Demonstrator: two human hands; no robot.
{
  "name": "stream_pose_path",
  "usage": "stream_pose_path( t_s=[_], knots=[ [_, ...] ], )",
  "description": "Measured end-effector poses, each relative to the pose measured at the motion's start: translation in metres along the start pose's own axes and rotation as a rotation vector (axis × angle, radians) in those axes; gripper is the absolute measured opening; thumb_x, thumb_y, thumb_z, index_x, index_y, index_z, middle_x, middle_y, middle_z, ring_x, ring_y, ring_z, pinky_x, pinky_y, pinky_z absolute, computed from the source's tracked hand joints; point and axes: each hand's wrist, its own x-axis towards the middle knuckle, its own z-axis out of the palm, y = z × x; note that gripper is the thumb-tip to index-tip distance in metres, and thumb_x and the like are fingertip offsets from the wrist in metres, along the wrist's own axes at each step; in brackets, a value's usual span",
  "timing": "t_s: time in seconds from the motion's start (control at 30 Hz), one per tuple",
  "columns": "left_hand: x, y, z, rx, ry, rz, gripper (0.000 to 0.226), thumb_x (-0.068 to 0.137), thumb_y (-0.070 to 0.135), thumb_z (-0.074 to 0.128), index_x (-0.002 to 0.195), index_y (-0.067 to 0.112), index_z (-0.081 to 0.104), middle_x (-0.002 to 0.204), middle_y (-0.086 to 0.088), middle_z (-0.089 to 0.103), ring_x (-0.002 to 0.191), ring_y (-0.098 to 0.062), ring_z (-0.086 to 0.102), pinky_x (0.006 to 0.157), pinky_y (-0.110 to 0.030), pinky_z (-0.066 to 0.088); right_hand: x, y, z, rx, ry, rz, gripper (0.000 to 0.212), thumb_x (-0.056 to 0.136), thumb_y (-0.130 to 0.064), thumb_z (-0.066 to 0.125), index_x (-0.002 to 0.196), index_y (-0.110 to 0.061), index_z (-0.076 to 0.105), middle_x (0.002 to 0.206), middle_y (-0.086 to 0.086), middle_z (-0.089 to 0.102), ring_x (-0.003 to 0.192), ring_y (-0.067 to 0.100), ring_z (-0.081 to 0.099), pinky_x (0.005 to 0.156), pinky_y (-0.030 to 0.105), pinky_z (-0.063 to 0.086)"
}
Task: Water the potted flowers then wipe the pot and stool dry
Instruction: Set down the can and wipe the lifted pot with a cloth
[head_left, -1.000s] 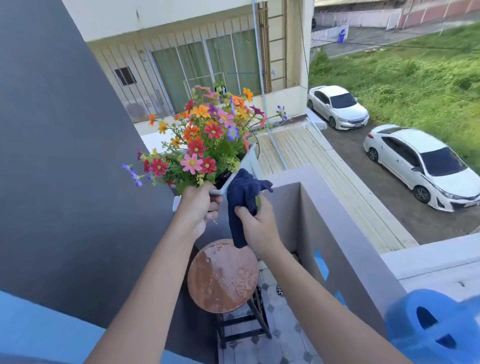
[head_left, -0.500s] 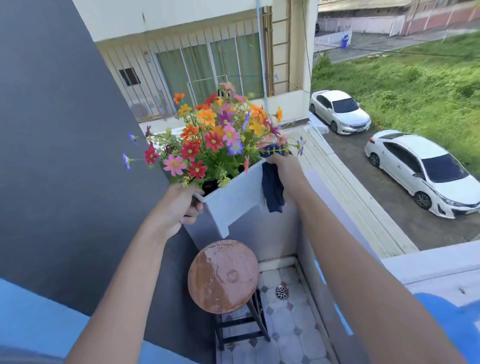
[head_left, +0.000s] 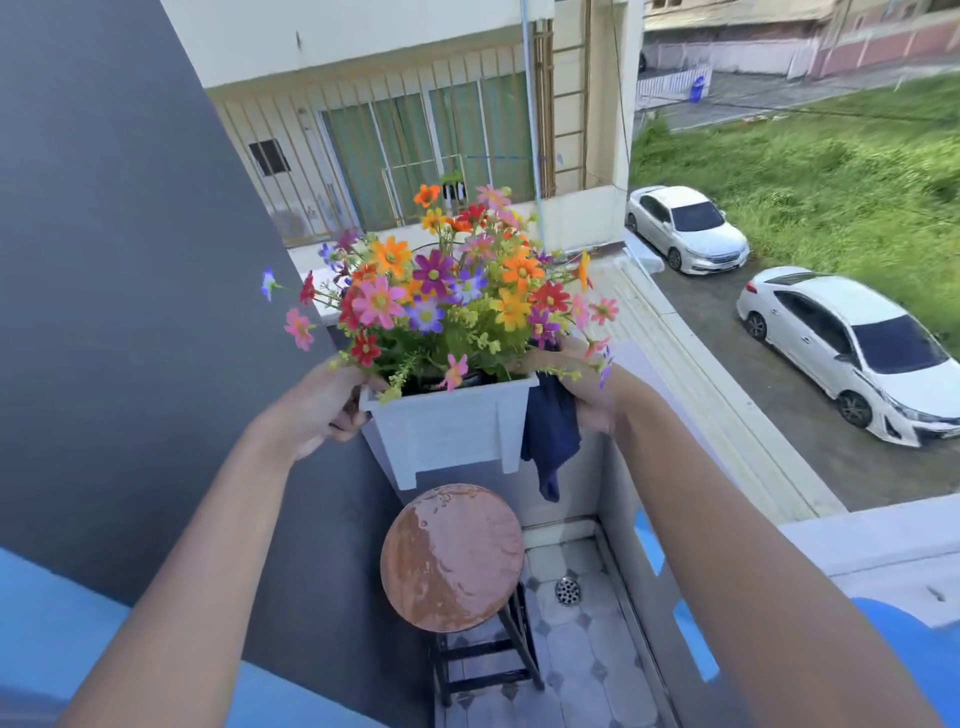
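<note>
**Two-handed hold on the rim, white pot (head_left: 447, 428) raised above the round stool (head_left: 452, 556)**

Gripping from both sides: my left hand (head_left: 317, 410) curls round the pot's rim at its 9 o'clock. My right hand (head_left: 587, 395) is at 3 o'clock, pinning the dark blue cloth (head_left: 550, 441) against the wall so that it hangs down. The pot is in the air and upright. The stool stands below it at 6 o'clock, its seat beaded with water. The flowers (head_left: 447, 296) spread wide over the top and partly hide my right fingers.

I judge the pot stiff and square-sided, probably heavy with wet soil and slick wherever water sits. That makes the rim lip and the short feet the safe holds. The stems look thin and soft, nothing to lift by.
</note>
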Motion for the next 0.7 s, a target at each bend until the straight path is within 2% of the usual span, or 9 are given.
stream_pose_path(
  t_s=[0.07, 0.13, 0.17, 0.27, 0.33, 0.47, 0.53, 0.6, 0.7],
  knots=[
    [0.002, -0.001, 0.000, -0.016, 0.032, 0.007, 0.032, 0.092, 0.008, 0.034, 0.061, 0.012, 0.042, 0.045, -0.007, 0.034, 0.039, -0.012, 0.018, 0.038, -0.010, 0.017, 0.006, 0.004, -0.004, 0.066, -0.037, 0.009, 0.053, 0.103, -0.030, 0.055, 0.060, -0.011, 0.079, 0.071, 0.002, 0.077, 0.068, 0.005, 0.073, 0.060, 0.014, 0.055],
    [0.004, 0.001, 0.003, -0.055, 0.068, 0.023, 0.026, 0.089, 0.017, 0.039, 0.063, 0.016, 0.044, 0.048, -0.005, 0.034, 0.039, -0.012, 0.017, 0.040, -0.011, 0.015, 0.012, 0.006, -0.003, 0.186, -0.023, 0.022, 0.031, 0.067, -0.016, 0.091, 0.056, -0.019, 0.063, 0.052, 0.000, 0.062, 0.047, 0.012, 0.063, 0.052, 0.020, 0.050],
    [0.005, 0.003, 0.004, -0.081, 0.096, 0.032, 0.026, 0.088, 0.022, 0.041, 0.063, 0.018, 0.045, 0.049, -0.005, 0.034, 0.040, -0.012, 0.016, 0.041, -0.013, 0.014, 0.009, 0.005, 0.003, 0.171, 0.045, 0.033, 0.041, 0.054, -0.016, 0.096, 0.058, -0.019, 0.056, 0.053, 0.001, 0.059, 0.049, 0.014, 0.061, 0.056, 0.025, 0.049],
    [0.007, 0.013, 0.007, -0.151, 0.198, 0.054, 0.035, 0.092, 0.036, 0.049, 0.064, 0.017, 0.046, 0.046, -0.003, 0.039, 0.035, -0.012, 0.019, 0.042, -0.017, 0.013, 0.017, 0.019, 0.012, 0.139, 0.102, 0.038, 0.049, 0.088, -0.005, 0.064, 0.044, -0.021, 0.052, 0.049, 0.001, 0.056, 0.045, 0.016, 0.057, 0.055, 0.027, 0.045],
    [0.009, 0.011, 0.010, -0.064, 0.320, 0.099, 0.031, 0.092, 0.040, 0.051, 0.075, 0.015, 0.056, 0.049, -0.001, 0.049, 0.035, -0.013, 0.032, 0.042, -0.021, 0.022, 0.018, 0.027, 0.017, 0.172, 0.192, 0.075, 0.051, 0.090, -0.001, 0.059, 0.043, -0.020, 0.052, 0.054, 0.005, 0.055, 0.050, 0.019, 0.057, 0.060, 0.030, 0.048],
    [-0.006, -0.016, 0.034, 0.122, 0.681, 0.157, 0.032, 0.084, 0.038, 0.057, 0.110, 0.022, 0.065, 0.096, 0.000, 0.068, 0.089, -0.021, 0.063, 0.076, -0.035, 0.047, 0.018, 0.036, 0.029, 0.223, 0.339, 0.028, 0.015, 0.090, -0.009, 0.060, 0.080, -0.015, 0.050, 0.077, 0.010, 0.054, 0.072, 0.021, 0.057, 0.070, 0.038, 0.047],
    [-0.014, -0.024, 0.059, 0.098, 0.623, 0.118, 0.041, 0.084, 0.040, 0.058, 0.119, 0.019, 0.061, 0.084, 0.000, 0.071, 0.086, -0.021, 0.064, 0.077, -0.036, 0.047, 0.017, 0.036, 0.032, 0.245, 0.348, -0.001, 0.014, 0.085, -0.009, 0.062, 0.089, -0.015, 0.050, 0.074, 0.009, 0.052, 0.065, 0.018, 0.054, 0.066, 0.034, 0.043],
    [-0.016, -0.024, 0.083, 0.054, 0.408, -0.011, 0.059, 0.083, 0.049, 0.056, 0.131, 0.016, 0.051, 0.057, -0.001, 0.067, 0.057, -0.017, 0.057, 0.057, -0.032, 0.043, 0.013, 0.031, 0.035, 0.179, 0.339, -0.026, 0.026, 0.086, -0.004, 0.066, 0.071, -0.012, 0.047, 0.053, 0.004, 0.049, 0.045, 0.016, 0.049, 0.060, 0.033, 0.039],
    [-0.009, -0.017, 0.103, 0.004, 0.191, -0.142, 0.061, 0.088, 0.049, 0.051, 0.134, 0.010, 0.043, 0.069, -0.012, 0.069, 0.038, -0.014, 0.044, 0.040, -0.022, 0.030, 0.011, 0.030, 0.041, 0.037, 0.331, -0.072, 0.033, 0.079, 0.002, 0.068, 0.065, -0.014, 0.044, 0.048, 0.001, 0.040, 0.043, 0.017, 0.043, 0.056, 0.032, 0.034]
  ],
)
